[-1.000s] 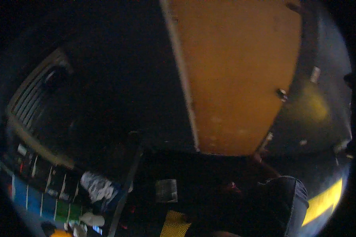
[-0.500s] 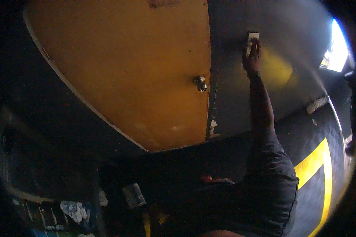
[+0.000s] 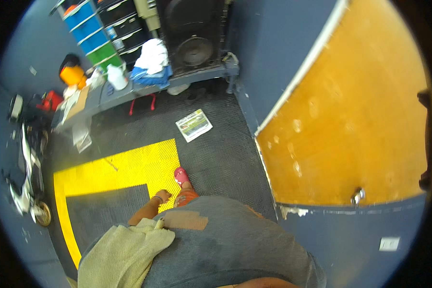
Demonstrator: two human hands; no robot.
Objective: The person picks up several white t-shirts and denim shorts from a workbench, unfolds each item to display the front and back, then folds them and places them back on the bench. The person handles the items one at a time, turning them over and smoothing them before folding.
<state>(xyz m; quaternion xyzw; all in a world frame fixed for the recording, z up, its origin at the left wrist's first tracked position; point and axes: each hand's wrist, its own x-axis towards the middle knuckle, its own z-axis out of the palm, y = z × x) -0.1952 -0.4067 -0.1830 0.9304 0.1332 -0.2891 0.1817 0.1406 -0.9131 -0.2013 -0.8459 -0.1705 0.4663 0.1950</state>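
Observation:
My left hand (image 3: 162, 196) hangs by my side with a band on the wrist, its fingers curled and nothing in them. A pale yellow towel (image 3: 122, 252) lies over my left shoulder and upper arm. I am wearing a grey shirt (image 3: 225, 249). Just ahead of the hand, my foot in a pink sandal (image 3: 181, 175) stands on the dark floor mat by the edge of the yellow tiles (image 3: 125, 168). My right hand is out of the picture.
An orange door (image 3: 350, 120) with a metal knob (image 3: 357, 196) is on the right, and a white switch plate (image 3: 389, 243) on the blue wall beside it. A magazine (image 3: 193, 125) lies on the floor. Behind it are a cluttered bench (image 3: 129, 91), a speaker (image 3: 194, 33), coloured drawers (image 3: 93, 33) and a two-wheeler (image 3: 26, 168).
The room was dark and my right hand reached up to the wall switch by the door. Now the room is lit, my view has swung round, and that hand is out of view.

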